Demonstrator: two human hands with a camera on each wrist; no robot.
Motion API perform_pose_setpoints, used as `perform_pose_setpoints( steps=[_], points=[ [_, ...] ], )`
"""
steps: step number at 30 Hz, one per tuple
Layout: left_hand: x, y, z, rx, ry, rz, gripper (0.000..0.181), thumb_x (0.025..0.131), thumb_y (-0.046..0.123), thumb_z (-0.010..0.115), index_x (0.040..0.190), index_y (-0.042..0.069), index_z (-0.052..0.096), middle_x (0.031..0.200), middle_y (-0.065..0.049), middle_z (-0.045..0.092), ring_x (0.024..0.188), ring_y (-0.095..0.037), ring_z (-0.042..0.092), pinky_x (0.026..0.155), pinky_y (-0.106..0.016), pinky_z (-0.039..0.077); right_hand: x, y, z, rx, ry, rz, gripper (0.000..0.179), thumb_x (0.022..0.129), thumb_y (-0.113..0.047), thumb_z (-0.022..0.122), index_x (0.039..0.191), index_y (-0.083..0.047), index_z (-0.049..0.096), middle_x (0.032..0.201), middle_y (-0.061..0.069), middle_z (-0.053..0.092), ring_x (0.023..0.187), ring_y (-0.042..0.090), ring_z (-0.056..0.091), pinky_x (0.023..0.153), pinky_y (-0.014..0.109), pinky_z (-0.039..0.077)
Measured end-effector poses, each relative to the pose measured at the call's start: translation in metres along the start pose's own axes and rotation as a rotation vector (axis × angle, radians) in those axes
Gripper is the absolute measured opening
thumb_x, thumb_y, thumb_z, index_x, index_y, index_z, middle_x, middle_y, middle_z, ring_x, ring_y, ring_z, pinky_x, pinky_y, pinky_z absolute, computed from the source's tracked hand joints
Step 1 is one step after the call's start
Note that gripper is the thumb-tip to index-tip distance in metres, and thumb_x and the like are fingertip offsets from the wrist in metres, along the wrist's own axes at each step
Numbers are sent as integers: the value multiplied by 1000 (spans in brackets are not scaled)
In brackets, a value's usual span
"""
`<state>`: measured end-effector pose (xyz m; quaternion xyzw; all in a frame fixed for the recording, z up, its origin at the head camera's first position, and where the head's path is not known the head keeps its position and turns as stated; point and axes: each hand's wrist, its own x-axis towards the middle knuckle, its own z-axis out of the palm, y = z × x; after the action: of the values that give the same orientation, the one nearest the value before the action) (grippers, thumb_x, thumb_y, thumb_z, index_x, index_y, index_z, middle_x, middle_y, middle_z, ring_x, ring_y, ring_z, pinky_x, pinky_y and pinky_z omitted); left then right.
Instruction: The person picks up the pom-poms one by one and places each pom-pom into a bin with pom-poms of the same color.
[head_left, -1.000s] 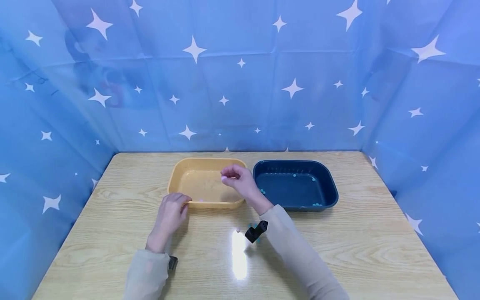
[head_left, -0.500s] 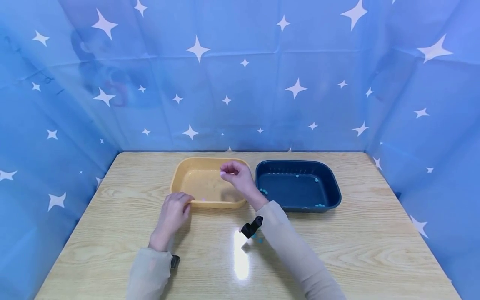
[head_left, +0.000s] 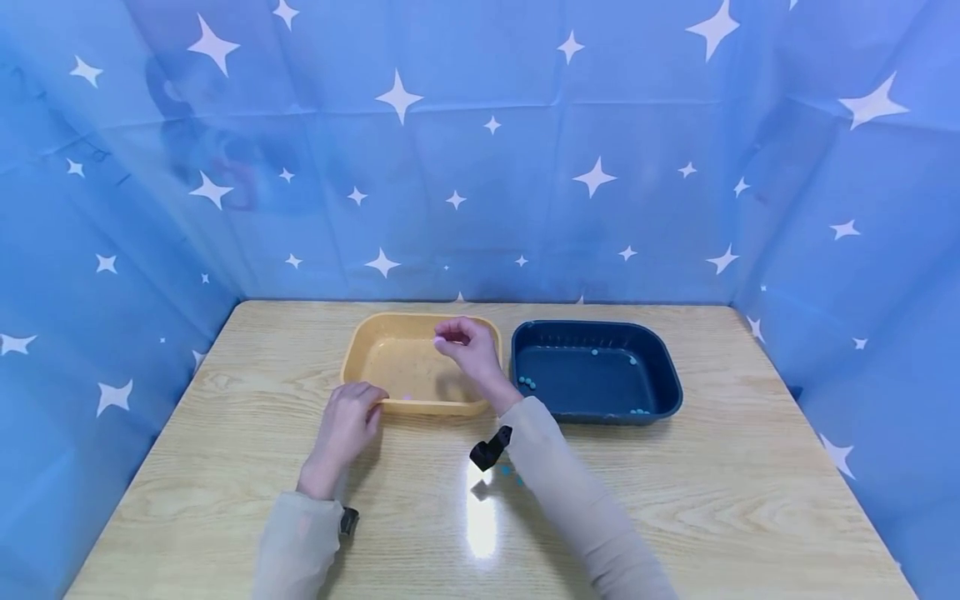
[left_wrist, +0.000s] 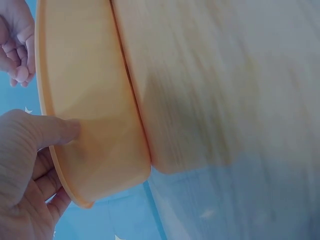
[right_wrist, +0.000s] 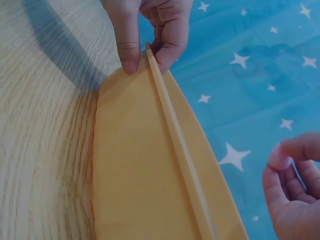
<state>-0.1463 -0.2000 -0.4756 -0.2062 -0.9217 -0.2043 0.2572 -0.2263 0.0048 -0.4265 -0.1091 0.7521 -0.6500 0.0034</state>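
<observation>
My left hand (head_left: 347,427) grips the near left rim of a yellow plastic basin (head_left: 431,408). In the left wrist view its thumb presses the outer wall, with the other fingers on the inner side. Above the basin's right half, my right hand (head_left: 476,354) pinches a small pink ball (right_wrist: 280,157) between thumb and forefinger. The ball is held apart from the basin. Inside, near the front wall, lies another small pink piece (head_left: 407,397).
Right of the yellow basin stands a dark blue basin (head_left: 596,417) with several small teal balls (head_left: 528,382) in it. A few teal balls (head_left: 505,470) lie on the wooden table (head_left: 750,500) beside the right forearm. A starry blue curtain (head_left: 480,167) encloses the table.
The right hand and forearm have shifted slightly left over the yellow basin, still pinching the pink ball. A small ball on the table is now out of sight. The left hand keeps its grip.
</observation>
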Motion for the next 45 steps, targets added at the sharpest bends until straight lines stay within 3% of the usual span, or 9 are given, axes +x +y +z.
perform_pose_setpoints(
  steps=[20,33,41,45],
  points=[
    [0,0,-1,14,-20,-12,19,66,-8,73,81,2,66,79,-8,66,77,-28,61,79,-45,45,2,5,2,17,56,81,17,86,-6,65,103,-5,64,103,8,62,96,20,57,88,30,50],
    [1,1,-2,6,-27,-18,18,67,-9,72,81,2,66,79,-9,66,77,-29,60,80,-46,44,2,1,-2,44,70,87,18,85,-1,64,103,-2,64,103,11,63,95,21,59,87,29,50],
    [1,1,-2,8,-27,-16,19,67,-9,72,81,2,66,79,-9,66,78,-29,61,81,-46,44,-3,-4,-9,66,65,48,18,84,2,64,102,3,63,102,14,64,95,22,60,86,29,51],
    [1,1,-2,9,-23,-18,19,67,-9,72,81,2,66,79,-9,66,79,-29,61,82,-46,44,-14,-18,-14,76,39,1,18,84,4,64,101,9,61,101,21,62,94,28,59,86,30,50]
  ],
)
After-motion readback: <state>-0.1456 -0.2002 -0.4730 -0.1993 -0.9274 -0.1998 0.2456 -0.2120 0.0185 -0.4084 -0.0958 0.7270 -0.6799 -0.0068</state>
